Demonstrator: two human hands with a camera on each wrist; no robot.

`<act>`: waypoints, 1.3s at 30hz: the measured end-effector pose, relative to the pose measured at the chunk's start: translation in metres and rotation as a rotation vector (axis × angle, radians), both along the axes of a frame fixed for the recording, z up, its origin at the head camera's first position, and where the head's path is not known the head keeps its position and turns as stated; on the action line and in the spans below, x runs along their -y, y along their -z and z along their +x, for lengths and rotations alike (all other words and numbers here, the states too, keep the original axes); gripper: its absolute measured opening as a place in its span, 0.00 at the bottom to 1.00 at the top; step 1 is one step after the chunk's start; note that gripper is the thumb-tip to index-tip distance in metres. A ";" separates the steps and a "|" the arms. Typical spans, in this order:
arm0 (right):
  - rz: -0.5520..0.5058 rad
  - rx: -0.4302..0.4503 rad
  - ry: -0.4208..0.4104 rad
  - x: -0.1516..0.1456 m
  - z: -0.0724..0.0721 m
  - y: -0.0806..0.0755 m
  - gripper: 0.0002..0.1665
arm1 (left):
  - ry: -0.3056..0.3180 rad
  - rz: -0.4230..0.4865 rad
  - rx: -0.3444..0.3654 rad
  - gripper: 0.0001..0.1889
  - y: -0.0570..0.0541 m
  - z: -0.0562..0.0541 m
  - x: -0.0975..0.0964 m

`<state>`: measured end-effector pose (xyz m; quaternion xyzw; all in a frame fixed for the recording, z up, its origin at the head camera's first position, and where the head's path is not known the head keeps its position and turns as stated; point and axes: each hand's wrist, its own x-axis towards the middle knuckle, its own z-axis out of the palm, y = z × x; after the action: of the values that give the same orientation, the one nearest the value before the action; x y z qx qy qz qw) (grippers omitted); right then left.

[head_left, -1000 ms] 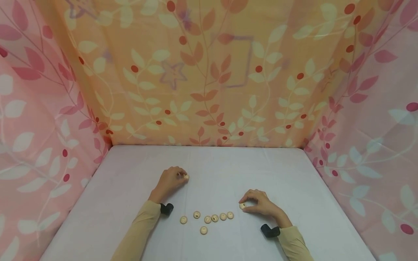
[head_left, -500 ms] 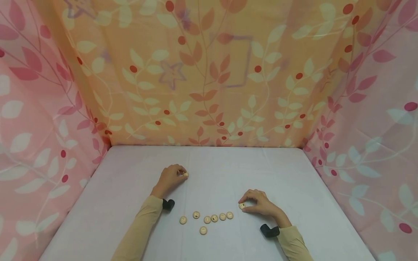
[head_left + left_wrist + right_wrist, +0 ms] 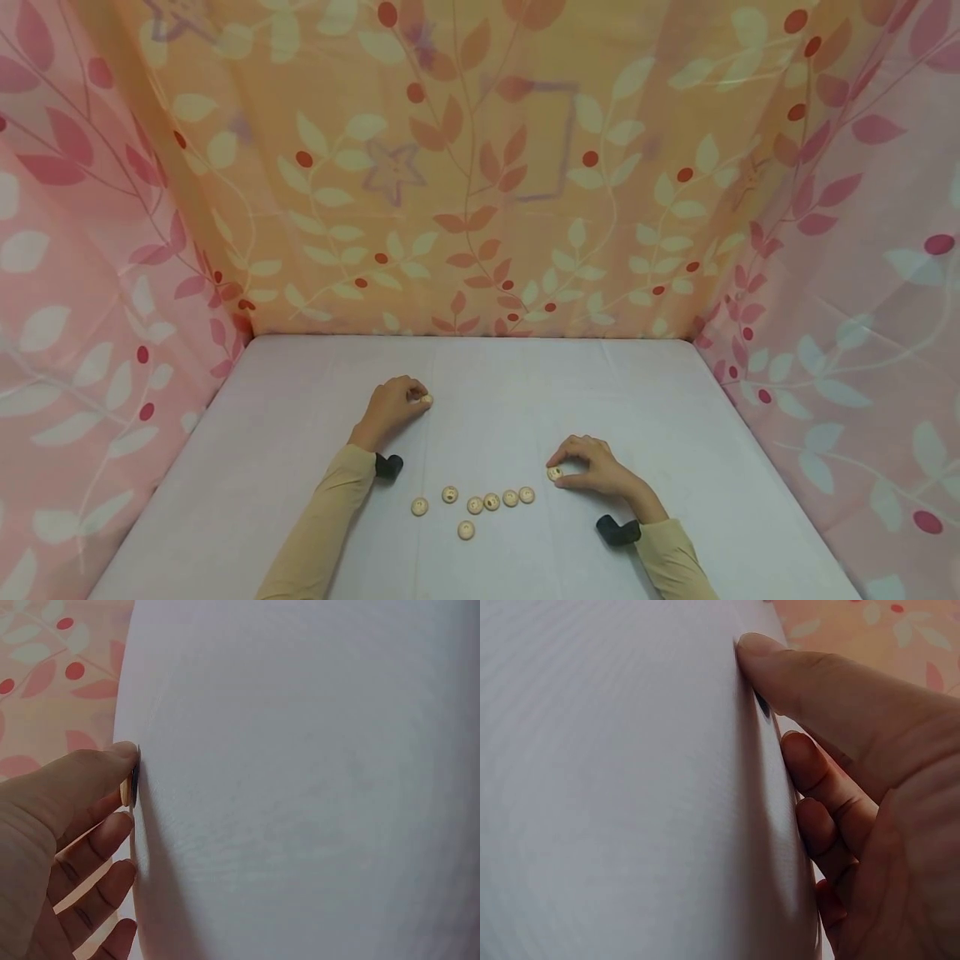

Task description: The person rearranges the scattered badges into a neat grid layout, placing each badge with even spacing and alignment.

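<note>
My left hand (image 3: 388, 408) pinches a small pale wooden disc (image 3: 427, 400) between thumb and fingers, at the left-middle of the white table. In the left wrist view the disc (image 3: 126, 792) shows edge-on under the thumb, its other fingers loosely bent. My right hand (image 3: 597, 468) holds another wooden disc (image 3: 555, 474), which bears dark marks, between thumb and forefinger close to the tabletop. The thumb and fingers mostly cover it in the right wrist view. Between the forearms lie several more discs, among them a row (image 3: 491, 502) and a lone one (image 3: 466, 530) nearer the front.
A white cloth covers the table (image 3: 630, 392). Patterned curtains stand around it: an orange one (image 3: 480, 167) at the back and pink ones (image 3: 82, 333) at the sides. Each wrist wears a black camera mount (image 3: 618, 530).
My left hand has moved slightly farther from me with its disc. The right hand and the discs on the table stay in place.
</note>
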<state>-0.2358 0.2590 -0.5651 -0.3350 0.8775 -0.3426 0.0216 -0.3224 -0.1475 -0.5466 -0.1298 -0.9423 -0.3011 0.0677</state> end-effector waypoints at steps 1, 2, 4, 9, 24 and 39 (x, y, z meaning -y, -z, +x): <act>0.000 0.001 0.001 0.000 0.000 0.000 0.14 | -0.003 0.004 0.005 0.09 0.000 0.000 0.000; 0.000 0.001 0.002 0.000 0.000 0.000 0.14 | -0.003 0.003 0.004 0.09 0.000 0.000 0.000; -0.003 0.007 0.000 0.000 0.000 0.000 0.14 | -0.006 0.005 0.008 0.09 0.000 0.001 0.000; 0.002 0.004 -0.001 0.001 0.000 -0.002 0.14 | -0.010 0.014 0.013 0.09 0.002 0.000 0.000; 0.000 -0.002 0.009 0.001 0.002 -0.002 0.14 | -0.016 0.018 0.008 0.14 0.001 0.002 0.000; 0.003 0.005 0.015 0.001 0.001 -0.002 0.14 | 0.038 0.052 -0.002 0.14 -0.003 0.020 0.005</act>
<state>-0.2343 0.2580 -0.5636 -0.3273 0.8805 -0.3423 0.0218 -0.3022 -0.1520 -0.5437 -0.1463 -0.9313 -0.3268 0.0663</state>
